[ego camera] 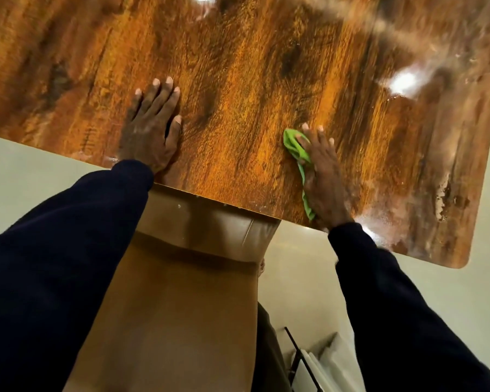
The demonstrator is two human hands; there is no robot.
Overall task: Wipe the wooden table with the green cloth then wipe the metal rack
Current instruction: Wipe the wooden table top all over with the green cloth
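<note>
A single head-worn wide-angle view looks steeply down from above the person's chest, close over the near edge of the wooden table [252, 66], which tilts across the frame; both dark sleeves [54, 250] reach forward from the bottom corners, floor [309, 278] below.

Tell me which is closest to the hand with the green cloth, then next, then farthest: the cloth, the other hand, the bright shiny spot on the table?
1. Green cloth, under the right hand.
2. Left hand, flat on the table's left.
3. Bright shiny spot, far right.
</note>
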